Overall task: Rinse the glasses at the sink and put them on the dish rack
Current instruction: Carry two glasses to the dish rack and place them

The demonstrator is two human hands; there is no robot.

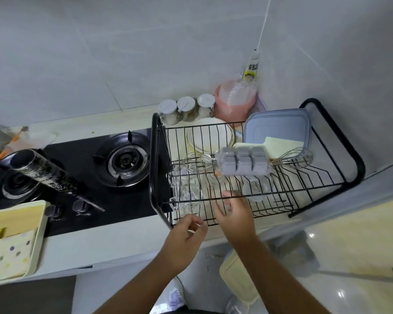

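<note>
A black wire dish rack (354, 168) stands on the counter to the right of the stove. Clear glasses (188, 196) sit in its front left corner, and another clear cup (255, 189) rests further right. My right hand (235, 214) reaches over the rack's front edge, with fingers and thumb curled round a clear glass (226, 203) that is blurred and hard to make out. My left hand (186, 234) hovers just in front of the rack's front left corner, fingers loosely curled, holding nothing. No sink is in view.
The rack also holds two whisks (195, 163), a grey ice tray (243, 162), plates (209, 135) and a blue lidded box (279, 125). Behind it are three jars (186, 108) and a pink container (234, 103). A gas stove (123, 159) and a tray of cloths (14, 241) lie left.
</note>
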